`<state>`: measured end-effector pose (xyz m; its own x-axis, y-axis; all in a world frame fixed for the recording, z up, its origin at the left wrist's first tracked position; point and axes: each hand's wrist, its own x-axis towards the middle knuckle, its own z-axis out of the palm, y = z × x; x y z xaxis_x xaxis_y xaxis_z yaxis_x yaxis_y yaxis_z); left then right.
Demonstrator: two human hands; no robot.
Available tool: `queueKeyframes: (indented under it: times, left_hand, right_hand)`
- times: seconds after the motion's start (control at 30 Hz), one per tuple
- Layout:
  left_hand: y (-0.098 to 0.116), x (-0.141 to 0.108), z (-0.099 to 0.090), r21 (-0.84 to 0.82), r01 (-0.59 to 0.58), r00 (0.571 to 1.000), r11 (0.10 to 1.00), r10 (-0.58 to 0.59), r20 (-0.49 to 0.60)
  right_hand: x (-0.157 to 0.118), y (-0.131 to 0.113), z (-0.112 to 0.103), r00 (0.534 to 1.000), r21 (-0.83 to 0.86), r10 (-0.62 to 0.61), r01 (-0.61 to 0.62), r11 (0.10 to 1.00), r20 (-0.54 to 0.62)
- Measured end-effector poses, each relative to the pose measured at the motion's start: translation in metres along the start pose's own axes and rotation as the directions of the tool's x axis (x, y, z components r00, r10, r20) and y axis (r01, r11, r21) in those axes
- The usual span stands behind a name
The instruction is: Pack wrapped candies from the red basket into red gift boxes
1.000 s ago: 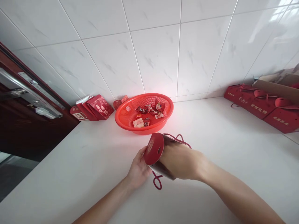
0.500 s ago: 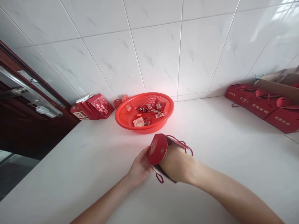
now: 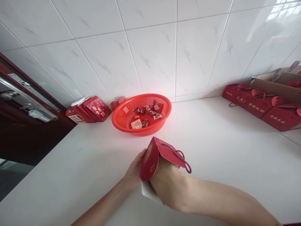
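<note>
A red paper candy box (image 3: 149, 160) with a twisted cord handle is held tilted over the counter, its flaps open. My left hand (image 3: 134, 171) grips the box from its left side, fingers partly hidden behind it. My right hand (image 3: 170, 183) reaches inside the open top, so its fingers are out of sight. Just beyond the box stands a red plastic basket (image 3: 150, 128). Several wrapped candies (image 3: 145, 110) and a pale pink square packet (image 3: 136, 124) lie in it.
Several red boxes (image 3: 256, 106) stand in a row at the right by the wall, beside an open cardboard carton (image 3: 270, 88). Red printed packets (image 3: 94, 110) lean at the left back corner. The white counter (image 3: 211, 141) meets a tiled wall; a dark door (image 3: 28, 131) is at left.
The box has come nearer to me and turned, with its top flap and cord now showing more. My right hand stays inside it. The whole view has shifted slightly.
</note>
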<state>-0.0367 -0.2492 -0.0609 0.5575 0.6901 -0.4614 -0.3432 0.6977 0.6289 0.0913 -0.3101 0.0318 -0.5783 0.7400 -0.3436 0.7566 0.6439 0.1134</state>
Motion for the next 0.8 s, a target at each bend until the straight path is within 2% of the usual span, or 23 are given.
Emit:
queueKeyframes:
  times: [0.13,0.23,0.33,0.5,0.73,0.8]
  left_hand:
    - [0.000,0.006,-0.008,-0.043,0.100,0.995,0.994,-0.102,-0.024]
    - [-0.001,0.010,-0.014,0.008,0.054,0.997,0.999,-0.054,-0.058]
    - [-0.002,0.012,-0.015,0.047,0.038,0.999,0.998,-0.036,-0.032]
    - [-0.001,0.010,-0.010,-0.061,0.072,0.996,0.996,-0.075,-0.049]
    - [-0.005,0.011,-0.014,-0.088,0.069,0.997,0.994,-0.071,-0.017]
    - [-0.007,0.012,-0.015,-0.089,0.051,0.999,0.995,-0.052,-0.011]
  right_hand:
    - [-0.006,0.014,-0.012,0.997,-0.013,0.083,-0.083,0.996,0.007]
    - [-0.005,0.022,-0.012,0.992,0.034,0.128,-0.128,0.991,0.009]
    - [-0.003,0.024,-0.008,0.991,0.047,0.132,-0.132,0.990,0.004]
    - [-0.004,0.020,-0.003,0.992,-0.030,0.124,-0.124,0.992,-0.020]
    - [-0.007,0.017,0.002,0.982,0.040,0.176,-0.173,0.984,-0.075]
    - [-0.005,0.020,0.008,0.980,0.118,0.178,-0.167,0.979,-0.087]
